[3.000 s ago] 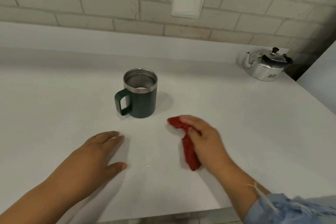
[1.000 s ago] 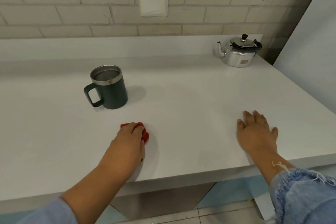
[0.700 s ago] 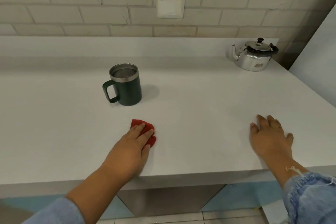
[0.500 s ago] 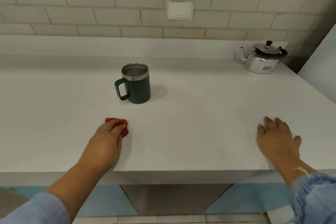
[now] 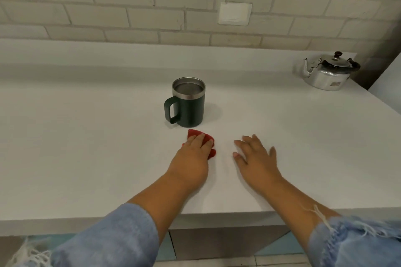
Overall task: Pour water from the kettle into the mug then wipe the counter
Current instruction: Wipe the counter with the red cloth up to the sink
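A dark green mug (image 5: 191, 106) with a steel rim stands upright mid-counter, handle to the left. A silver kettle (image 5: 327, 71) with a black handle sits at the far right, near the wall. My left hand (image 5: 191, 162) presses a small red cloth (image 5: 192, 133) flat on the white counter (image 5: 86, 136), just in front of the mug; the hand covers most of the cloth. My right hand (image 5: 256, 158) rests flat on the counter a short way right of the cloth, fingers spread, holding nothing.
A brick wall with a white cover plate (image 5: 235, 13) runs behind the counter. The counter's front edge lies under my forearms, with tiled floor below. A white panel (image 5: 390, 80) rises at the far right beside the kettle.
My left hand has slid the red cloth to the right, to just in front of the mug. My right hand has moved left from near the right edge, close to the cloth.
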The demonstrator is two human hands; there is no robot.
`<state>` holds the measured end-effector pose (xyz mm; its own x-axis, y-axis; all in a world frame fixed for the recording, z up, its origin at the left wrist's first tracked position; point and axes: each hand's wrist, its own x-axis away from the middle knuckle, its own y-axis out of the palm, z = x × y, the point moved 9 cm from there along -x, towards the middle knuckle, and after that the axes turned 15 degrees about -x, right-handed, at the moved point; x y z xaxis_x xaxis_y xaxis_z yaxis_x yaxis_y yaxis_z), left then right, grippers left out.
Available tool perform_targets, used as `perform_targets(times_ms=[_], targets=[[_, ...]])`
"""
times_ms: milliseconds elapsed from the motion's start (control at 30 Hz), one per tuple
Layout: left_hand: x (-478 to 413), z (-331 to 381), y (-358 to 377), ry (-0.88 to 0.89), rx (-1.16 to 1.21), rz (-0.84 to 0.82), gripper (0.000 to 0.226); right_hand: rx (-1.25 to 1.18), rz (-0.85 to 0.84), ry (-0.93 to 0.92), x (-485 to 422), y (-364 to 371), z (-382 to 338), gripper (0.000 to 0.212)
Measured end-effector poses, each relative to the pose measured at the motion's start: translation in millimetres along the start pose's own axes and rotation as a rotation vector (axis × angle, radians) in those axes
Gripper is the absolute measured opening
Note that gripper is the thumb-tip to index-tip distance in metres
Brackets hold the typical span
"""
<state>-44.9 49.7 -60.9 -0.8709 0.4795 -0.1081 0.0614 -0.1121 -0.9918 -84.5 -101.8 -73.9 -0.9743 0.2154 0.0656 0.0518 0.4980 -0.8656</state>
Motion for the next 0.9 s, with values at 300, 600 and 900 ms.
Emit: perform_targets(times_ms=[300, 600, 900], targets=[[14, -122, -15, -0.102, -0.04, 0.061, 0.05, 0.072, 0.068, 0.001, 5, 7, -6, 0.051], [55, -35, -9, 0.201, 0.065, -0.021, 0.051, 0.052, 0.079, 0.032, 8, 5, -4, 0.049], [83, -128, -20, 0.036, 0.007, 0.056, 0.044, 0.052, 0.068, 0.044, 8, 6, -4, 0.049]])
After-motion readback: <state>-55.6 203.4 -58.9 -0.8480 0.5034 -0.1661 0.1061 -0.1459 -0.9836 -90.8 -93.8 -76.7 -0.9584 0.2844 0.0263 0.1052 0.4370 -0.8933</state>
